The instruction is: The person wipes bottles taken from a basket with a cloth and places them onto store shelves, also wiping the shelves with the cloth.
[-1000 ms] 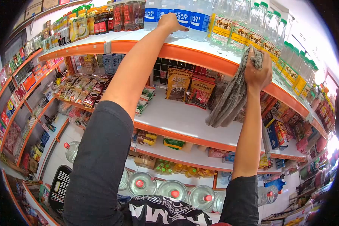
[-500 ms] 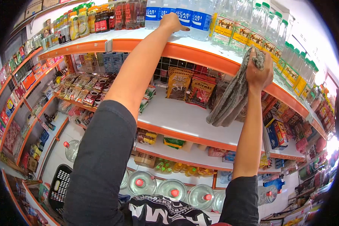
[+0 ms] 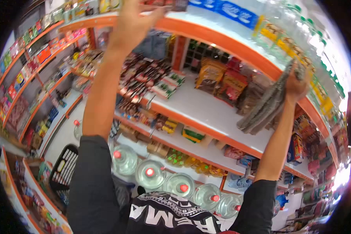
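Note:
My left hand (image 3: 134, 25) is raised at the upper left, in front of the top shelf's orange edge (image 3: 218, 41). It is blurred, with its fingers apart and nothing seen in them. At the right, my right hand (image 3: 297, 84) grips a grey cloth (image 3: 267, 103) that hangs down over the shelf edge. Blue-labelled bottles (image 3: 232, 11) stand on the top shelf between my hands. Beside my right hand are clear bottles with yellow labels (image 3: 286, 43) and green caps.
Lower shelves hold brown and red packets (image 3: 232, 85) and coffee sachets (image 3: 138, 74). Large water jugs (image 3: 150, 173) with red caps stand below. A black basket (image 3: 64, 165) is at the lower left, near side shelves (image 3: 29, 76) full of goods.
My left hand has left the blue-labelled bottles and moved left. The view has turned, so the shelves appear tilted and shifted. My right hand still holds the cloth.

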### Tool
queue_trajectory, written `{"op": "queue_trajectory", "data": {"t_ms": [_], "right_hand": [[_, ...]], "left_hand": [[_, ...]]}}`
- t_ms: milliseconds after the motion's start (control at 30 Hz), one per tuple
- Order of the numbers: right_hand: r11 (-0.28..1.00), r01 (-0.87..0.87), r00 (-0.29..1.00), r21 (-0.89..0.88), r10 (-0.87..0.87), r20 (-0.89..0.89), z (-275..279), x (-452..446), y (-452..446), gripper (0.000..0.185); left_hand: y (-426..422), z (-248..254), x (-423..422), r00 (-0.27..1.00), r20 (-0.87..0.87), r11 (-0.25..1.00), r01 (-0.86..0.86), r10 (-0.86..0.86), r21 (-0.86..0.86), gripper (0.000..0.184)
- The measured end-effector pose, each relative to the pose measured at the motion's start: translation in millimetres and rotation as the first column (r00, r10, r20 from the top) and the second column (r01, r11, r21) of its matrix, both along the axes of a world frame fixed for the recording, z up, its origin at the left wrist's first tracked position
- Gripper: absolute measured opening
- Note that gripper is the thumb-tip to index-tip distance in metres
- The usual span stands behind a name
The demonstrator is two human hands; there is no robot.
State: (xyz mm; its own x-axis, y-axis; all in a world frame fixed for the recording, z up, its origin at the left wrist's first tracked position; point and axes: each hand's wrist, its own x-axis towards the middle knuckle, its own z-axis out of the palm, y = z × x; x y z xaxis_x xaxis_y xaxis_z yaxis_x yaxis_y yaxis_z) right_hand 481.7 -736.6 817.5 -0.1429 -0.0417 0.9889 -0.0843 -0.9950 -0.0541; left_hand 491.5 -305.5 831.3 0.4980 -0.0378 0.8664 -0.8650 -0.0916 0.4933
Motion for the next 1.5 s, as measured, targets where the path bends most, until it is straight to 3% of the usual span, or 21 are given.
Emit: {"op": "queue_trajectory", "data": {"t_ms": [67,167,267,400,500,567,600,633,667,700,767,833,900,933,967,1067,1200,1267,1300,1367,1500], "right_hand": [[0.992,0.004,1.0,-0.127,0.0,0.028,0,7,-18,0.041],[0.967,0.072,0.997,-0.244,-0.079,-0.018,5,22,-61,0.041],[0.957,0.07,0.994,-0.282,-0.092,-0.067,7,36,-84,0.038],[0.968,-0.004,0.999,-0.252,-0.009,-0.05,17,47,-93,0.036],[0.98,-0.096,0.992,-0.171,0.109,0.063,25,35,-79,0.034],[0.963,-0.247,0.947,-0.109,0.264,0.184,19,24,-50,0.034],[0.93,-0.357,0.898,-0.088,0.367,0.243,6,16,-18,0.033],[0.883,-0.465,0.847,-0.067,0.466,0.257,-11,5,21,0.033],[0.849,-0.528,0.84,-0.029,0.527,0.129,-34,-11,79,0.033],[0.816,-0.578,0.816,0.025,0.578,0.004,-57,-27,138,0.033],[0.686,-0.724,0.621,0.074,0.694,-0.363,-95,-15,169,0.033],[0.68,-0.728,0.582,0.081,0.677,-0.45,-139,-3,196,0.033],[0.472,-0.715,0.371,0.515,0.881,-0.293,-182,-13,246,0.035],[0.1,-0.623,0.093,0.776,0.994,-0.054,-194,-14,258,0.036],[0.097,-0.626,0.079,0.774,0.995,-0.061,-207,-16,269,0.036],[0.172,-0.5,0.213,0.849,0.974,-0.072,-240,-14,272,0.047],[0.466,-0.569,0.205,0.677,0.878,-0.432,-264,-11,239,0.051],[0.289,-0.484,0.13,0.826,0.957,-0.258,-264,-18,253,0.052],[0.186,-0.436,0.099,0.881,0.982,-0.158,-263,-22,261,0.052],[0.109,-0.392,0.117,0.914,0.991,-0.068,-263,-33,273,0.051],[-0.095,-0.261,0.154,0.961,0.978,0.139,-259,-61,302,0.048]], "left_hand": [[61,-54,-22,0.976,0.1,0.952,-0.163,0.194,-0.258,0.032],[165,-156,-67,0.885,-0.229,0.769,-0.465,0.405,-0.438,0.026],[256,-282,-125,0.602,-0.606,0.473,-0.793,0.519,-0.383,0.022],[343,-478,-237,0.145,-0.928,0.318,-0.947,0.343,-0.03,0.012],[367,-628,-320,-0.308,-0.768,0.416,-0.698,0.562,0.584,0.024],[351,-674,-351,-0.409,-0.87,0.573,-0.656,0.276,0.491,0.022],[336,-686,-357,-0.336,-0.932,0.575,-0.793,-0.132,0.204,0.018],[327,-715,-363,-0.457,-0.791,0.704,-0.395,0.407,0.59,0.017],[320,-741,-364,-0.284,-0.463,0.497,0.057,0.839,0.866,0.019],[311,-751,-360,-0.296,-0.472,0.507,0.05,0.83,0.86,0.019],[288,-764,-337,-0.485,-0.853,0.496,-0.702,0.193,0.511,0.047],[279,-781,-314,-0.592,-0.789,0.433,-0.676,0.163,0.597,0.056],[271,-796,-294,-0.784,-0.611,0.317,-0.555,0.109,0.769,0.078],[268,-795,-287,-0.783,-0.615,0.315,-0.563,0.091,0.764,0.078],[267,-785,-281,-0.782,-0.62,0.32,-0.572,0.068,0.756,0.084],[268,-758,-280,-0.779,-0.627,0.33,-0.585,0.024,0.74,0.097],[271,-731,-300,-0.712,-0.7,0.393,-0.626,0.064,0.673,0.087],[267,-710,-313,-0.123,-0.918,0.343,-0.939,-0.378,-0.016,0.071],[263,-709,-323,-0.12,-0.923,0.346,-0.938,-0.366,-0.015,0.071],[256,-712,-342,0.264,-0.772,0.187,-0.878,-0.578,-0.44,0.055],[253,-627,-344,0.409,-0.834,0.244,-0.823,-0.371,-0.513,0.056]]}}
